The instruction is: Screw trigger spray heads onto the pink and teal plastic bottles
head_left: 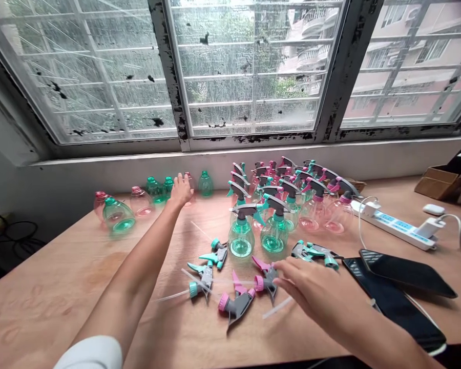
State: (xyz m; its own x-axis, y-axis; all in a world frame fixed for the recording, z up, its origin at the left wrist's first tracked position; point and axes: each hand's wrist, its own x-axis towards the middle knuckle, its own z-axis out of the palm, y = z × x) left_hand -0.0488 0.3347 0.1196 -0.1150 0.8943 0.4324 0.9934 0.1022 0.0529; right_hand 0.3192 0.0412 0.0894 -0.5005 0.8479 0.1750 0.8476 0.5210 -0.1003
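Observation:
At the back of the table, my left hand (pixel 182 190) has its fingers round the neck of a clear pink bottle (pixel 191 197), which stands upright and is partly hidden by the hand. My right hand (pixel 307 284) is at the front, with thumb and fingertips closed on the end of a pink and grey spray head (pixel 268 280). Beside it lies another pink spray head (pixel 236 305) with a clear tube. Green spray heads (pixel 202 279) are further left. More green ones (pixel 315 253) lie just behind my right hand.
Several bottles with spray heads fitted (pixel 274 230) crowd the middle back. Open bottles, such as a tilted green one (pixel 118 215), are on the left. A power strip (pixel 395 225), two dark phones (pixel 407 274) with cables, and a cardboard box (pixel 434 182) occupy the right.

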